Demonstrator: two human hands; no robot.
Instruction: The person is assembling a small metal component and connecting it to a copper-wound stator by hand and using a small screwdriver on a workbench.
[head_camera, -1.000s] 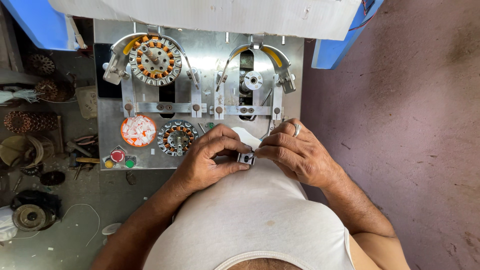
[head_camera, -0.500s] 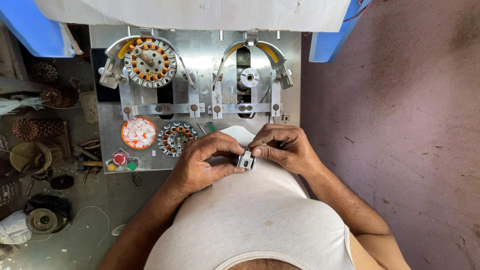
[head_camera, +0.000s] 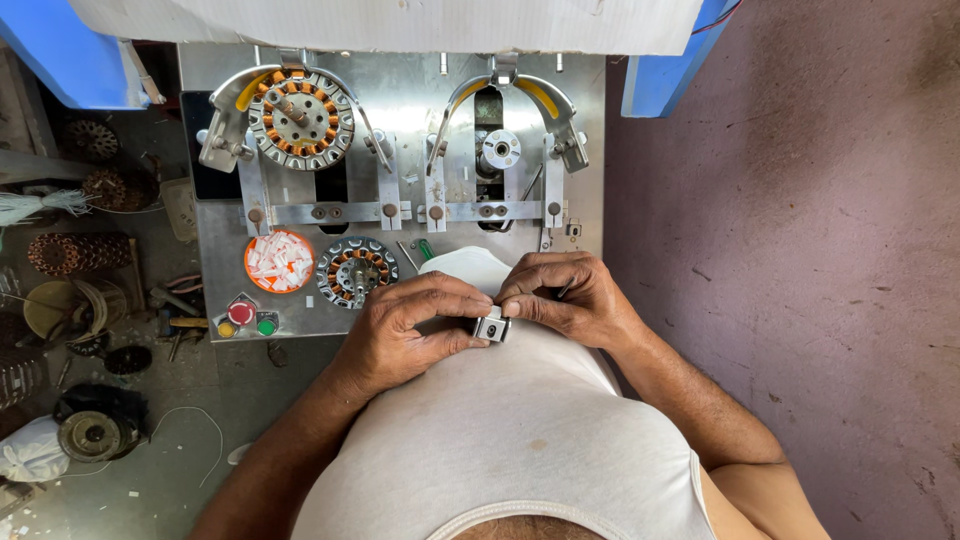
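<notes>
Left hand (head_camera: 415, 325) and right hand (head_camera: 565, 298) both pinch a small metal block (head_camera: 491, 326) against the belly. Beyond: wound stator (head_camera: 357, 270), orange dish of white slips (head_camera: 279, 262), metal desk (head_camera: 590, 150).

A steel bench (head_camera: 590, 150) stood against blue frame pieces (head_camera: 60, 60) under a white sheet (head_camera: 400, 20). To its right ran a bare, mauve concrete floor (head_camera: 800, 250), scuffed and evenly daylit. On the left the grey floor (head_camera: 150, 470) was crowded with coils (head_camera: 75, 252), discs (head_camera: 90, 435) and loose wire (head_camera: 190, 425).
</notes>
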